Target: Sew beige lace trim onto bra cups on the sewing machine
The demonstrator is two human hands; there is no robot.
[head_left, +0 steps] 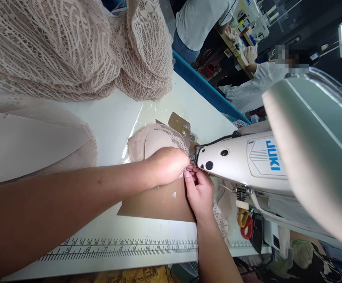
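A beige lace bra cup (pixel 159 143) with a smooth padded panel lies by the needle end of a white sewing machine (pixel 241 155). My left hand (pixel 171 165) reaches in from the left, its fingers curled closed on the cup's lace edge beside the presser foot. From below comes my right hand (pixel 200 190), thumb and fingers pinched together at the same edge, just in front of the needle area. The fingertips of both hands nearly meet there. The needle and the exact spot of the pinch are partly hidden by the fingers and machine head.
Brown board (pixel 156 202) covers the table under the work. A large lace pile (pixel 70 47) fills the upper left, with a white cup-shaped panel (pixel 26 147) below it. A printed ruler (pixel 123 249) runs along the front edge. Red-handled scissors (pixel 246 228) lie right. Two people sit beyond.
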